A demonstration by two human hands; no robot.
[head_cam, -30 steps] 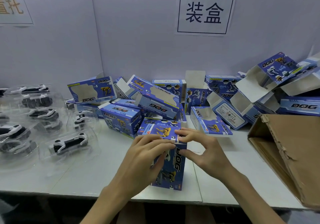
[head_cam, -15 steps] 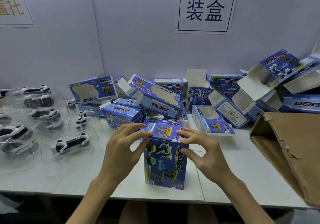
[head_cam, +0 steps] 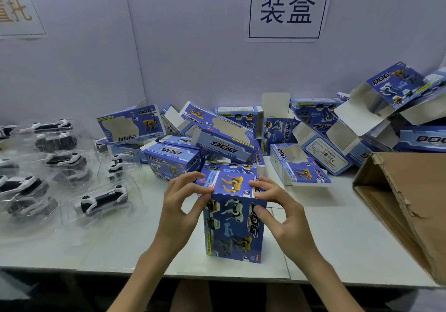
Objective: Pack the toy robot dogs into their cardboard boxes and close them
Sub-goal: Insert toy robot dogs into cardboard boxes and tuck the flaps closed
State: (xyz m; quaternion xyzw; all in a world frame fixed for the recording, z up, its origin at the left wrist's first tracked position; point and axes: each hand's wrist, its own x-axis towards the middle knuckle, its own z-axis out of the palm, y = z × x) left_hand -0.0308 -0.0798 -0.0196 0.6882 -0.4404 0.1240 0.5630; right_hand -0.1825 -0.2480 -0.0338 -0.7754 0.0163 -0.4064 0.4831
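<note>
The blue box [head_cam: 233,217] stands upright on its short end near the front edge of the white table [head_cam: 337,234], between the two hands. The left hand [head_cam: 179,212] grips the top left corner, with the fingers curved over the lid [head_cam: 231,181] and the thumb against the front face. The right hand [head_cam: 280,212] pinches the top right corner in the same way, with its thumb lower on the printed side. The lid looks flat and pressed down, so I judge that the closing step is nearly finished, but I cannot see whether the tuck flap is fully inside. The risk is here: if the fingers push unevenly, the flap can bend or stay outside the wall, and the thin cardboard can crease. The box is tall and narrow, so a push from the side may tip it toward the table edge. Behind it lies a pile of open boxes [head_cam: 224,137], at the left wait toy dogs [head_cam: 102,199] in clear trays [head_cam: 135,200], and at the right lies a brown carton [head_cam: 410,203]. A careless move could knock the nearest open box.
</note>
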